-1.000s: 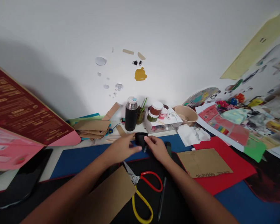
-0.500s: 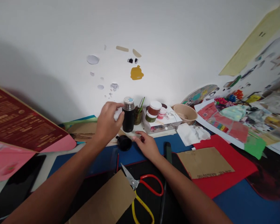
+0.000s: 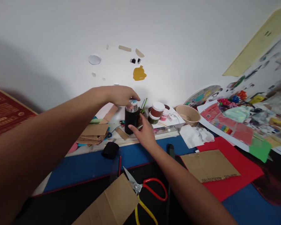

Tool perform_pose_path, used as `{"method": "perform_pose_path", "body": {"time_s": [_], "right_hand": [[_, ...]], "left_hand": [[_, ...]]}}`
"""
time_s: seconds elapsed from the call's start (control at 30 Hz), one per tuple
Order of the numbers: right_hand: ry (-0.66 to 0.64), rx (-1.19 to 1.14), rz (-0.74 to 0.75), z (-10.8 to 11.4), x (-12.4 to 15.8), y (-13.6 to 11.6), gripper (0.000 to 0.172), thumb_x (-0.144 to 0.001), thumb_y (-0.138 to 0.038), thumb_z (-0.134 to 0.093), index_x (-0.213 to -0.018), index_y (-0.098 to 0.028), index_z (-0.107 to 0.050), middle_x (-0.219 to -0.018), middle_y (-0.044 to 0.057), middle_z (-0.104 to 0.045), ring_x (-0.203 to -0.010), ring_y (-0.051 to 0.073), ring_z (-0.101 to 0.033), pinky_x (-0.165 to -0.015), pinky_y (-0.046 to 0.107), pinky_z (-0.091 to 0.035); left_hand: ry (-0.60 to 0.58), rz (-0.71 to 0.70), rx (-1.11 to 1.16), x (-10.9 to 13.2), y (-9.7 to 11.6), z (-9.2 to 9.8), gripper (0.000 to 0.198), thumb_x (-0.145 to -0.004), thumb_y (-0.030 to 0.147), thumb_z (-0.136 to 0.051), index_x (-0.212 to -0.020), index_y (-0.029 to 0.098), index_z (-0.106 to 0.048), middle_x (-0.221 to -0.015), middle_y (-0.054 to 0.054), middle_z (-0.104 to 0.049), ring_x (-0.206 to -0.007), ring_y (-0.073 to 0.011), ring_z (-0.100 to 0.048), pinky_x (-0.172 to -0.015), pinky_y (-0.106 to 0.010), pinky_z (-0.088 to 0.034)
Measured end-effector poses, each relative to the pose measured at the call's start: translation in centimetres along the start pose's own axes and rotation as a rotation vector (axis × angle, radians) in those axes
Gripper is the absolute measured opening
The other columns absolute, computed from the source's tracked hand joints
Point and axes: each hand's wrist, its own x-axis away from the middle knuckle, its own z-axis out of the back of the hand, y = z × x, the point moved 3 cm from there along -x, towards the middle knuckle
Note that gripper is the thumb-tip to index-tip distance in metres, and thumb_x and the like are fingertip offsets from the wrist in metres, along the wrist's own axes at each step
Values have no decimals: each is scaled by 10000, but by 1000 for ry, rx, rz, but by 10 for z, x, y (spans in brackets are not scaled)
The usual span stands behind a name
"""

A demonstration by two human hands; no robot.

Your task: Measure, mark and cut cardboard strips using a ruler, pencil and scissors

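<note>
A black thermos flask (image 3: 130,121) with a silver neck and a pale stopper (image 3: 133,102) stands upright by the wall. My left hand (image 3: 121,94) reaches over its top, fingers curled down round the stopper. Lower down, my right hand (image 3: 145,132) grips the flask's body, thumb in front and fingers at the far side. The flask's black cup lid (image 3: 110,150) lies on the blue surface, left of my right hand. Closer to me are scissors (image 3: 138,187) with one red and one yellow handle, their blades spread, beside a piece of cardboard (image 3: 112,200).
Stacked paint jars (image 3: 157,110) stand on a white box right of the flask, and beyond them a beige bowl (image 3: 188,114). Crumpled tissue (image 3: 194,136), red sheet (image 3: 245,162) and another cardboard piece (image 3: 209,165) lie to the right. Folded cardboard (image 3: 93,132) is at left.
My left hand has gone from the flask's side up onto its stopper. My right hand has risen from the table to the flask's body. The black cup lid now lies farther left, turned differently.
</note>
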Motion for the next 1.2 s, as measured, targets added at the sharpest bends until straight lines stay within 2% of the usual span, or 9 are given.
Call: {"method": "perform_pose_path", "body": {"time_s": [0.1,0.4,0.57,0.7,0.83,0.97,1.03,1.13,1.2], "right_hand": [[-6,21,8,-17,-15,-6,791,-904,-547,-813,-1554,-202,-523,-1473,176,-669,-1297,350,-676,-1031,456,-562],[-40,118,38,-17,-25,-11,569,-920,-521,-814,-1353,-192,-645,-1299,153,-767,-1187,343,-739,-959,428,-578],[-25,129,39,-19,-25,-11,588,-909,-509,-829,-1359,-179,-642,-1312,160,-761,-1198,351,-734,-959,429,-575],[-6,135,22,-23,-24,-10,569,-914,-506,-819,-1354,-193,-638,-1308,152,-756,-1196,344,-731,-949,419,-574],[10,146,16,-24,-23,-9,579,-913,-521,-812,-1353,-189,-634,-1298,158,-753,-1198,349,-729,-954,427,-574],[21,143,29,-26,-23,-9,612,-909,-537,-810,-1377,-191,-621,-1317,165,-744,-1209,353,-725,-970,433,-573],[18,149,30,-27,-23,-9,635,-900,-535,-817,-1390,-186,-613,-1325,172,-739,-1210,361,-724,-970,438,-573],[12,162,20,-26,-23,-10,640,-902,-523,-815,-1394,-170,-608,-1338,189,-731,-1225,370,-716,-977,444,-569],[6,162,16,-24,-23,-11,618,-910,-521,-806,-1381,-170,-614,-1330,186,-736,-1223,363,-716,-977,438,-568]], "left_hand": [[-14,2,-58,-4,0,5,636,-736,443,-789,-1362,334,-752,-1294,-75,-782,-1217,-358,-688,-1040,-413,-490],[35,33,-163,3,2,8,539,-754,539,-777,-1230,286,-799,-1117,-85,-809,-1108,-354,-709,-951,-380,-468],[93,115,-251,6,8,-4,624,-847,685,-705,-1282,239,-740,-1060,-144,-793,-1004,-367,-718,-868,-397,-477],[192,213,-282,5,20,-16,590,-957,689,-578,-1271,212,-728,-966,-178,-774,-1052,-424,-695,-953,-497,-454],[165,188,-244,2,20,-8,583,-891,723,-639,-1241,274,-764,-1131,-152,-773,-1095,-398,-690,-982,-484,-460],[-7,29,-123,4,11,6,648,-745,500,-794,-1373,370,-708,-1329,-63,-741,-1090,-308,-704,-941,-363,-491],[-20,90,-138,6,8,7,596,-764,491,-775,-1331,311,-740,-1277,-101,-759,-1091,-333,-709,-943,-378,-496],[28,226,-187,8,9,4,640,-865,660,-644,-1257,170,-773,-1139,-213,-775,-1078,-421,-709,-967,-482,-496],[60,230,-164,10,10,4,727,-844,729,-639,-1325,194,-743,-1216,-212,-763,-1113,-422,-698,-997,-496,-489]]}}
